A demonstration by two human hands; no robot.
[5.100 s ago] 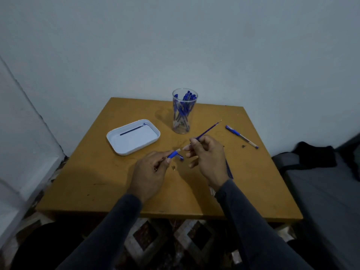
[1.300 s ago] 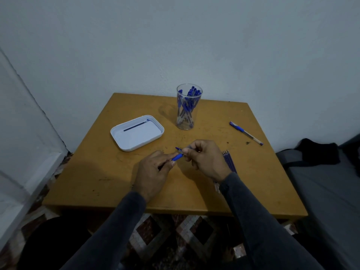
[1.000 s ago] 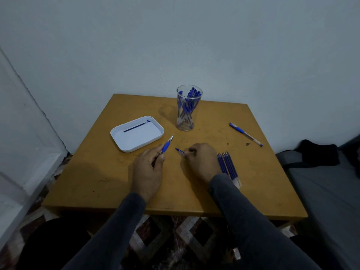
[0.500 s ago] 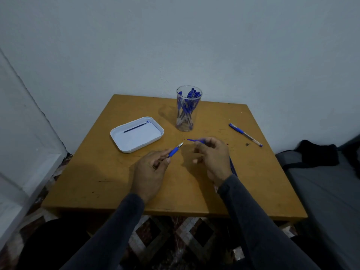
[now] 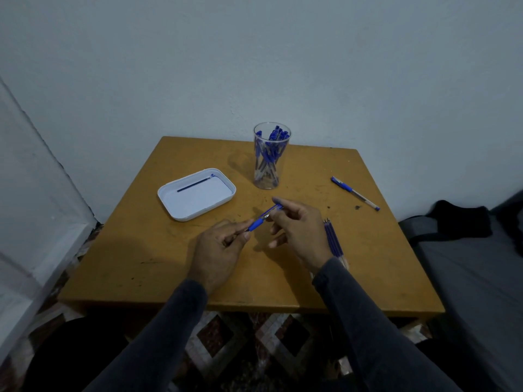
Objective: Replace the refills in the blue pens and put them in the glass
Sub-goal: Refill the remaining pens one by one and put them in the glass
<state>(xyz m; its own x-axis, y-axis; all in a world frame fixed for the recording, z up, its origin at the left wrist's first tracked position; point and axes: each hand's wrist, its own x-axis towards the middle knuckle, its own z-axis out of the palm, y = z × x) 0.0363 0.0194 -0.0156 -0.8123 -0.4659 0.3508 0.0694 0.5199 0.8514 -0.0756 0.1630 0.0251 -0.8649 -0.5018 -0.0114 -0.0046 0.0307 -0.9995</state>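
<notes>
Clear tall drinking glass (image 5: 271,159) upright, packed with blue pens, blue plastic pen with its cap (image 5: 264,217) held slanted just in front of the glass, second capped blue pen (image 5: 355,193) lying flat right of the glass, bundle of dark blue refills (image 5: 333,240) lying front-right of the glass

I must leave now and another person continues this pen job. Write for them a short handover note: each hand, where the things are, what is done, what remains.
Left hand: pinches the blue pen by its rear part.
Right hand: pinches the cap at the pen's tip end; whether it is fully seated cannot be told.
Glass: upright at the back of the table, already holding many blue pens.
White tray: one refill lies in it.
Loose refills: on the table beside the right wrist.
Another pen: lies capped at the right, untouched.
Left to do: put the held pen in the glass, then handle the other one.
</notes>
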